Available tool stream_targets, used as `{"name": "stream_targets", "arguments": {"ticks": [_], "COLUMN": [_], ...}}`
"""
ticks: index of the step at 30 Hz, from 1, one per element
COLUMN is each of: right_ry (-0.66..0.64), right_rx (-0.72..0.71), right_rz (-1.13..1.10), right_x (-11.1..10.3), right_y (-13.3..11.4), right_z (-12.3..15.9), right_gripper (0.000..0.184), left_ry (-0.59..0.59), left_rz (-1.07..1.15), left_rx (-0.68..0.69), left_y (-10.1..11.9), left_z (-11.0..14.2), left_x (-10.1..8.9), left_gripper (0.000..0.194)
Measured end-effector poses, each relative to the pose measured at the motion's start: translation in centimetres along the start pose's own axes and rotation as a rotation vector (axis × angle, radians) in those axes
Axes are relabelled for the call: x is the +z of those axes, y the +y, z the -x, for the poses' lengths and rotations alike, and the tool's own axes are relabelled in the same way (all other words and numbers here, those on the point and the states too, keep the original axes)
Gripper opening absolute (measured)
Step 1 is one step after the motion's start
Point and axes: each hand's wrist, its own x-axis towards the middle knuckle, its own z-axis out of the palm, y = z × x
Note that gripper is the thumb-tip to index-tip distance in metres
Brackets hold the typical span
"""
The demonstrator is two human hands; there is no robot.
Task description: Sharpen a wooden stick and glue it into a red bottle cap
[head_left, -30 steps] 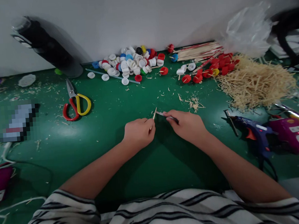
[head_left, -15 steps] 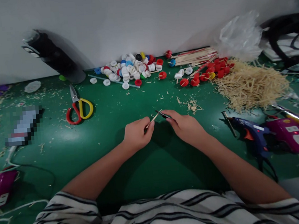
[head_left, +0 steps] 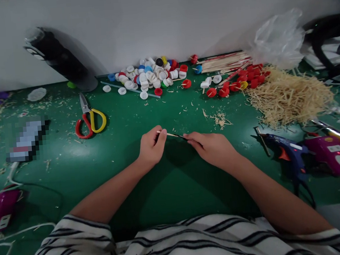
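The stick (head_left: 170,135) has tipped level, left hand (head_left: 150,146) grip pinching it, right hand (head_left: 211,148) grip pinching a blade (head_left: 184,137).

Light: bright and even from above
Shadows: soft, dark under the hands
Edges: bent, dark and blurry corners

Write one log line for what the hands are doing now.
left hand: pinches stick | right hand: holds knife, blade at stick | nearby: scissors, glue gun
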Motion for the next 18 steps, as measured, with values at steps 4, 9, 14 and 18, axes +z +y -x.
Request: {"name": "stream_targets", "arguments": {"ticks": [4, 9, 14, 18], "right_ry": [-0.031, -0.028, -0.090, -0.126], "right_rx": [-0.019, -0.033, -0.107, -0.175], "right_rz": [0.014, 0.020, 0.016, 0.071], "right_x": [0.2, -0.4, -0.6, 0.0], "right_y": [0.2, 0.5, 0.4, 0.2], "right_z": [-0.1, -0.1, -0.2, -0.7], "right_gripper": [0.034, 0.033, 0.036, 0.036], "left_ry": [-0.028, -0.083, -0.194, -0.288], "left_rz": [-0.061, -0.053, -0.024, -0.022], "left_rx": [-0.020, -0.073, -0.105, -0.118], "left_y": [0.2, 0.0, -0.3, 0.0], "left_z": [0.1, -0.3, -1.9, -3.1], "left_x": [0.1, -0.2, -1.0, -1.5], "left_gripper": [0.041, 0.036, 0.025, 0.022]}}
